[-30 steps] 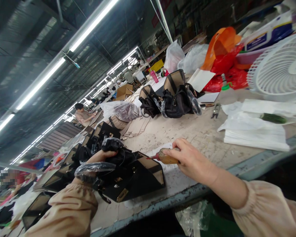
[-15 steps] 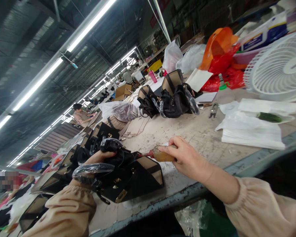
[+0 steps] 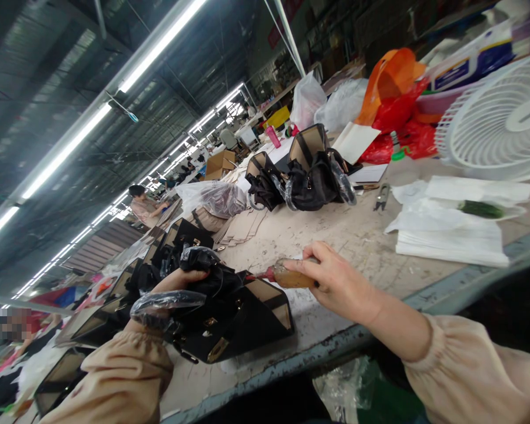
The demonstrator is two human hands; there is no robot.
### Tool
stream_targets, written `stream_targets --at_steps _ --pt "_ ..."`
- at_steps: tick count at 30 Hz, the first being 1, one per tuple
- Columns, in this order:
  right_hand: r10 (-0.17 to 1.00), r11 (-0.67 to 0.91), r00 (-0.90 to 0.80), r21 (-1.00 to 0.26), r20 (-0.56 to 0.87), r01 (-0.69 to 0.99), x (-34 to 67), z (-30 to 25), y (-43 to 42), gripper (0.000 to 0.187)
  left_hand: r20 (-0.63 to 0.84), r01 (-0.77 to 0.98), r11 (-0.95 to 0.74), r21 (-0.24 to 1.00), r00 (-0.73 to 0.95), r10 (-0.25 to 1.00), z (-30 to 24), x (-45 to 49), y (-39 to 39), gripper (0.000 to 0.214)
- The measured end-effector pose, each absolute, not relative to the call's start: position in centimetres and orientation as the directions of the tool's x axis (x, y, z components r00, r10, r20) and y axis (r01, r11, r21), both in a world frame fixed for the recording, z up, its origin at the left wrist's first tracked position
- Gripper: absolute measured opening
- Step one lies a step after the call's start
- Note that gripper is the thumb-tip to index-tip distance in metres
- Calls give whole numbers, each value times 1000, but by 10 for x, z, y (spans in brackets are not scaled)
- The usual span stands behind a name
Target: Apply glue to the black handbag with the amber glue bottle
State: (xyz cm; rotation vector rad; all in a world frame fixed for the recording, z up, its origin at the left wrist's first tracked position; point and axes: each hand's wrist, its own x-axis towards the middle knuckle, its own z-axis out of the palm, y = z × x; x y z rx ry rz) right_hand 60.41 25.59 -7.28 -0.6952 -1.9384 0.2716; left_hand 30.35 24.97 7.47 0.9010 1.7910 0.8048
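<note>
A black handbag (image 3: 229, 330) with gold hardware and a beige inside lies tilted on the worktable (image 3: 194, 386) in front of me. My left hand (image 3: 189, 278) is closed on the bag's gathered black upper part, beside a handle (image 3: 170, 301) wrapped in clear plastic; most of its fingers are hidden. In my right hand (image 3: 331, 272) is an amber-handled tool (image 3: 291, 275) with a reddish, narrow front end. That end points left and reaches the bag's upper edge. Its very tip cannot be made out.
Other black handbags (image 3: 315, 182) stand farther back, and several more crowd the left. Flat beige pieces (image 3: 242, 227) lie behind the bag. To the right are thread snips (image 3: 382, 197), white paper (image 3: 450, 241) with a cucumber (image 3: 481, 209), and a white fan (image 3: 499, 121). Another person (image 3: 145, 206) works far left.
The tool in my right hand has turned very slightly. My left hand and the handbag stay in nearly the same place.
</note>
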Motion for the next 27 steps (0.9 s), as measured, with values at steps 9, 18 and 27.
stream_targets --at_steps 9,18,27 --pt "608 785 -355 -473 710 400 611 -81 260 60 -466 204 540 817 -319 825 77 309 249 26" --pt "585 802 -313 -478 748 359 604 -75 261 62 -434 278 496 823 -258 863 74 303 253 29" --pt "589 801 -298 -493 751 340 605 -77 262 63 -493 201 559 804 -298 817 77 309 250 30"
